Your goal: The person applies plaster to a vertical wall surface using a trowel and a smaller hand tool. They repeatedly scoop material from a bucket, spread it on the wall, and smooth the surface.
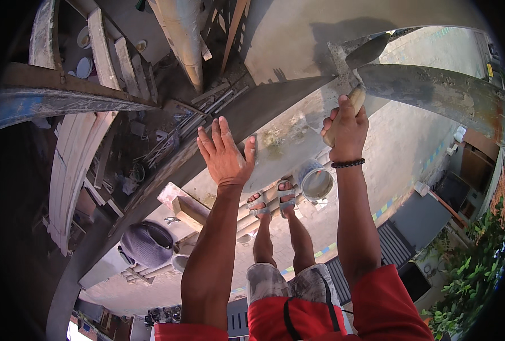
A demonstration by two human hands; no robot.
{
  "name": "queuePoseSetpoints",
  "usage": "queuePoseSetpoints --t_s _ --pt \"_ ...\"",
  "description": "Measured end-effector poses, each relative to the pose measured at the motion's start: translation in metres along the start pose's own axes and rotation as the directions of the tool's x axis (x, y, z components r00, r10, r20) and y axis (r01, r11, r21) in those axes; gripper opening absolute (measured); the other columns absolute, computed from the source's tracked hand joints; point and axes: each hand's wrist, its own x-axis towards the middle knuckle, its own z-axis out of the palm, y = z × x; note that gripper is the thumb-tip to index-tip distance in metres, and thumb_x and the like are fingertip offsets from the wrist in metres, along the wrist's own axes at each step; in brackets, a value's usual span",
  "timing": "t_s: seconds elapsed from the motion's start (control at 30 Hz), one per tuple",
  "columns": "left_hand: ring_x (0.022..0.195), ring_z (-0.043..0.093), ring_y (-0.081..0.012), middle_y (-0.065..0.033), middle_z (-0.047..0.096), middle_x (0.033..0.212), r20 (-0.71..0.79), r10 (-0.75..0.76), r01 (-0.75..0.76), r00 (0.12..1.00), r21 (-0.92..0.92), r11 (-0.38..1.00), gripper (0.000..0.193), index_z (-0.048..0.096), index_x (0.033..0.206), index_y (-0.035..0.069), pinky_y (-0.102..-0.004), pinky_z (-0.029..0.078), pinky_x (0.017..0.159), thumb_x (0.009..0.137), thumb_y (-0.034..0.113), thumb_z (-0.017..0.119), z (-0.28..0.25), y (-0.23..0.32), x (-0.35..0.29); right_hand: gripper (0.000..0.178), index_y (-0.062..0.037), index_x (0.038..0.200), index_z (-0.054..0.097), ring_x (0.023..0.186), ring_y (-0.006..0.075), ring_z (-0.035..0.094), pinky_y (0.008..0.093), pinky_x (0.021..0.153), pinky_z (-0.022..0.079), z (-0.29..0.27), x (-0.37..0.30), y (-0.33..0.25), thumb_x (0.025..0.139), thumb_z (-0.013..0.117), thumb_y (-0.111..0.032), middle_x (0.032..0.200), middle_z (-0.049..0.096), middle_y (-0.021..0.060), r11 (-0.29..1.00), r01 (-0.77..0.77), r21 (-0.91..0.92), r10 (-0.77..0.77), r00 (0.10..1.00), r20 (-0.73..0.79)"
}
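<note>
My right hand (346,129) is raised and wrapped round the wooden handle of a pointing trowel (368,52). The dark metal blade lies close to a patch of wet-looking mortar (340,57) on the grey plastered wall (295,42). Whether the blade touches it, I cannot tell. My left hand (225,152) is lifted with fingers spread and holds nothing. Grey smears mark its fingertips. Behind it runs a grey ledge (207,162). Below my right wrist stands a bucket (315,182) with grey contents.
My sandalled feet (272,199) stand on poles (252,223) high above paving. Wooden boards (73,176) and a thick post (181,42) rise at the left. A grey-purple bag (146,244) sits lower left. A grey beam (429,85) extends right; leafy plants (468,273) grow lower right.
</note>
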Motion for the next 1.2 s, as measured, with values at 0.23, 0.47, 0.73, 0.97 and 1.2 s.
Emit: queuePoseSetpoints --t_s 0.23,0.47,0.73,0.97,1.2 --pt "0.134 0.022 -0.0456 -0.0184 0.037 0.139 0.003 0.003 -0.003 1.000 -0.011 1.000 0.077 0.027 0.142 0.002 -0.0539 0.014 0.111 0.088 0.052 0.048 0.001 -0.002 -0.005 0.021 -0.0056 0.093 0.046 0.047 0.0117 0.048 0.0275 0.040 0.041 0.001 0.008 0.005 0.089 0.058 -0.022 0.065 0.047 0.0025 0.996 -0.038 -0.079 0.036 0.999 -0.034" --pt "0.134 0.022 -0.0449 -0.0186 0.037 0.139 -0.011 0.014 -0.014 1.000 -0.001 1.000 0.076 0.026 0.143 0.003 -0.0530 0.013 0.111 0.089 0.052 0.047 0.001 0.000 -0.002 0.018 -0.0055 0.096 0.047 0.048 0.0103 0.049 0.0260 0.043 0.044 -0.005 0.010 0.009 0.089 0.059 -0.017 0.067 0.051 0.0024 0.981 -0.141 -0.132 0.135 0.989 -0.059" --pt "0.134 0.022 -0.0444 -0.0181 0.038 0.139 -0.007 0.010 -0.010 1.000 0.009 1.000 0.076 0.026 0.143 0.003 -0.0517 0.013 0.112 0.089 0.053 0.047 0.001 -0.001 -0.003 0.017 -0.0077 0.094 0.047 0.051 0.0126 0.050 0.0274 0.045 0.044 -0.001 0.006 -0.001 0.088 0.060 -0.018 0.068 0.049 0.0025 0.969 -0.196 0.149 0.203 0.979 -0.034" --pt "0.134 0.022 -0.0443 -0.0179 0.038 0.139 -0.012 0.004 -0.004 1.000 0.009 1.000 0.076 0.026 0.143 0.004 -0.0519 0.013 0.112 0.089 0.053 0.046 0.001 -0.002 -0.005 0.013 -0.0088 0.094 0.046 0.056 0.0148 0.053 0.0292 0.047 0.045 0.000 -0.028 -0.016 0.089 0.057 -0.014 0.074 0.053 0.0047 0.952 0.132 0.275 -0.157 0.985 0.071" --pt "0.134 0.022 -0.0444 -0.0182 0.038 0.139 -0.002 0.003 -0.003 1.000 -0.002 1.000 0.076 0.026 0.143 0.003 -0.0532 0.015 0.111 0.089 0.053 0.046 -0.001 -0.001 -0.005 0.014 -0.0087 0.090 0.045 0.054 0.0158 0.052 0.0314 0.046 0.045 0.017 -0.018 -0.030 0.090 0.057 -0.014 0.072 0.052 0.0048 0.922 -0.050 0.385 0.053 0.999 0.004"
